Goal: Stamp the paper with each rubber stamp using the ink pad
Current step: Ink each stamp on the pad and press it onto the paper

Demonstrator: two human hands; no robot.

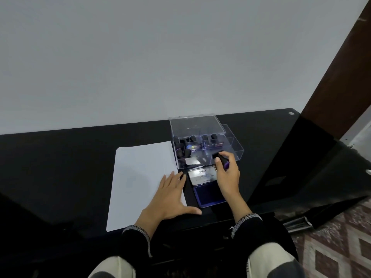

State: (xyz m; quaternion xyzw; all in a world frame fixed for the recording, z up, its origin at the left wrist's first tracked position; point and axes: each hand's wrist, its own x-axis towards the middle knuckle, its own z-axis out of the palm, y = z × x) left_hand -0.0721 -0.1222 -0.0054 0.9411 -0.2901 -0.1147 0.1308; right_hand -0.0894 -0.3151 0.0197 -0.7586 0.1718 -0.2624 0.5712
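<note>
A white sheet of paper (140,177) lies on the black table. My left hand (170,195) rests flat on the paper's right edge, fingers spread. To its right the ink pad (208,194) lies open, its blue pad toward me and its metal lid (202,175) folded back. My right hand (226,175) hovers over the ink pad, shut on a black rubber stamp (219,157) with a purple base. Behind the pad, a clear plastic box (220,145) holds several more black stamps (186,145).
The box's clear lid (194,125) stands open at the back. The black table (60,167) meets a pale wall behind. A dark wooden post (337,77) rises at the right; patterned floor (341,237) shows below it. My knees are at the bottom edge.
</note>
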